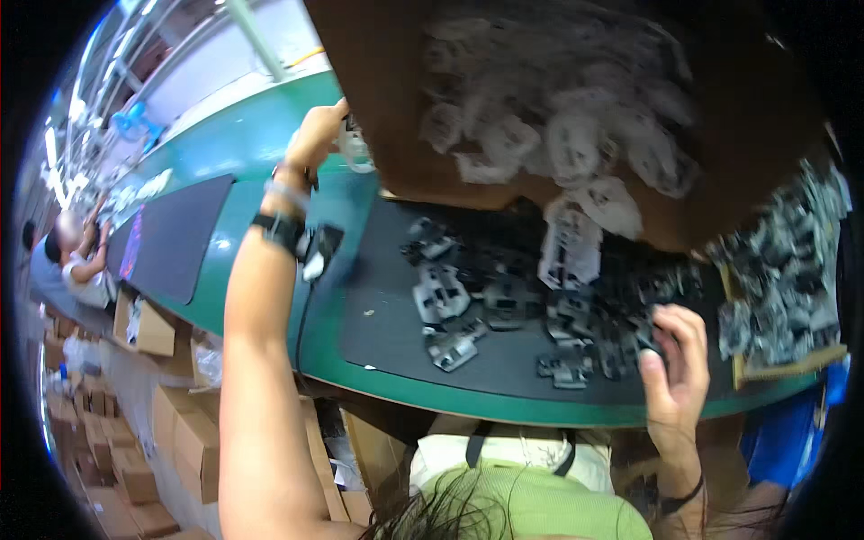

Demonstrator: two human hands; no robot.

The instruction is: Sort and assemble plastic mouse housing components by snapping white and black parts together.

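My left hand [317,137] reaches far forward to the edge of a cardboard box; its curled fingers close on a white plastic part [357,153], partly hidden by the box wall. Near the front right of the dark mat, my right hand [677,371] has thumb and fingers curved around a small dark part [645,338], blurred. Several black and grey moulded parts [508,301] lie loosely on the mat [387,333] between my hands. One white bagged part [571,243] hangs over them below the box opening.
The large cardboard box [513,195], holding several bagged white parts [576,144], overhangs the green table [328,355]. At right, a carton [787,364] is heaped with wrapped grey parts [778,270]. A cable [301,333] crosses the tabletop. Another person [85,270] works farther left, near floor cartons [184,432].
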